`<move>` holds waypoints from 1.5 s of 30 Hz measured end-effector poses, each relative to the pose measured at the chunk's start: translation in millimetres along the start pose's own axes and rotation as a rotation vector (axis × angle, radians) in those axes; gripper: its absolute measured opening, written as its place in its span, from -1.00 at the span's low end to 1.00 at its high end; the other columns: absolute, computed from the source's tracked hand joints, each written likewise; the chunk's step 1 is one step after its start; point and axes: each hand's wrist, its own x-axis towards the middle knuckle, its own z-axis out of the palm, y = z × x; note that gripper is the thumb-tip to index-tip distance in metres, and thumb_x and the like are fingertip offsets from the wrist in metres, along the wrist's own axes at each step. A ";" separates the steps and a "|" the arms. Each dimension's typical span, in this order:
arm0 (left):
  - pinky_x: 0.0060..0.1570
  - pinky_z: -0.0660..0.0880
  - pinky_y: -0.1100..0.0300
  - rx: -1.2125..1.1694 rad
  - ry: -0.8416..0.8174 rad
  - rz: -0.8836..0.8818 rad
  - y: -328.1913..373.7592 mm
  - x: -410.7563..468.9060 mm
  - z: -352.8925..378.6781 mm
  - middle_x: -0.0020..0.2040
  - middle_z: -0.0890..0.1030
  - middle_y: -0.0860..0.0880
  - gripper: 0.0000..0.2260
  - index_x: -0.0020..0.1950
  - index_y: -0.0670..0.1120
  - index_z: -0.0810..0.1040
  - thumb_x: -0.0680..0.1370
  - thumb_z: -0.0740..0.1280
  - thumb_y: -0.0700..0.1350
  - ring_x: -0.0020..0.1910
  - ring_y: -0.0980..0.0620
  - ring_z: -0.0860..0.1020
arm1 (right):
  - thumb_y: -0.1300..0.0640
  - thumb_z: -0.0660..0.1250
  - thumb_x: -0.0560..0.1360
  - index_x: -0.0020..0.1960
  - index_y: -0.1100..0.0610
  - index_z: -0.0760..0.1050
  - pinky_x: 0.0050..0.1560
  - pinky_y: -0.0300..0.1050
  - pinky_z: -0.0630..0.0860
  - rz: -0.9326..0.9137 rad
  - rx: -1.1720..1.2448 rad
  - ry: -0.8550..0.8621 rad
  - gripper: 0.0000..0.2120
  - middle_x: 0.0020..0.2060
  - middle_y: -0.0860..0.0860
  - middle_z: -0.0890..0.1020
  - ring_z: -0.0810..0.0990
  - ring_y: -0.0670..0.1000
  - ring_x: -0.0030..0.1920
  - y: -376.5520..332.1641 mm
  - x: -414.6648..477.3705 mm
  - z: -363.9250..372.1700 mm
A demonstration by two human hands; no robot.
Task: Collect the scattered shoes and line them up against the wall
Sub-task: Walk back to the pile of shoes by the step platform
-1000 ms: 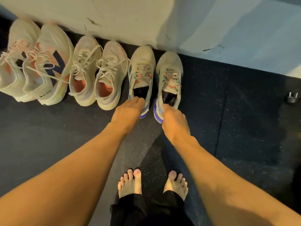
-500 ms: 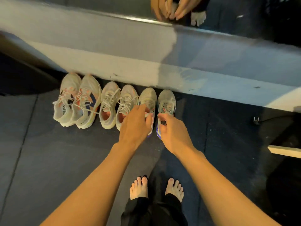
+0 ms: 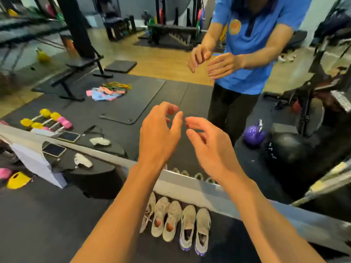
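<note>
Indoor light, even and fairly bright; shadows are soft. The row of shoes (image 3: 176, 221) sits in a dim patch on black mat, toes in the soft shadow of the grey ledge (image 3: 190, 184). Above the shoes, the left hand (image 3: 159, 137) and right hand (image 3: 207, 147) are lit warm, their edges slightly soft. Far up-left of the shoes, the racks (image 3: 28, 25) are smeared by motion blur. Far right of the shoes, the frame edge is streaky too. The wood floor (image 3: 152, 59) well beyond the shoes is the brightest area, warm yellow. Wide-angle stretch grows toward the corners.
</note>
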 end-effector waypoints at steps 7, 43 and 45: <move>-0.16 0.48 0.29 0.065 0.257 0.144 155.0 14.7 -169.5 -0.11 0.61 0.09 -0.88 0.01 -0.06 0.58 0.57 0.30 -0.05 -0.14 0.10 0.58 | 0.10 0.26 0.57 0.23 -0.02 0.50 0.10 0.04 0.57 -0.285 0.238 0.031 -0.76 0.09 -0.09 0.62 0.63 -0.10 0.01 -190.7 3.0 -63.2; -0.26 0.40 0.53 1.338 1.616 -0.439 492.0 -828.2 -748.2 -0.15 0.55 0.20 -0.90 0.04 0.02 0.55 0.60 0.26 -0.02 -0.20 0.34 0.51 | 0.04 0.26 0.57 0.26 -0.04 0.48 -0.05 -0.50 0.47 -1.030 1.185 -1.370 -0.73 0.01 -0.22 0.58 0.51 -0.39 0.00 -730.9 -818.7 110.3; -0.29 0.39 0.50 1.399 1.692 -0.494 508.7 -881.4 -759.8 -0.14 0.57 0.15 -0.89 0.04 0.01 0.56 0.59 0.27 -0.02 -0.21 0.27 0.52 | 0.04 0.27 0.57 0.27 -0.06 0.47 -0.09 -0.52 0.46 -1.075 1.193 -1.437 -0.72 -0.02 -0.26 0.56 0.49 -0.43 -0.02 -745.7 -876.2 116.1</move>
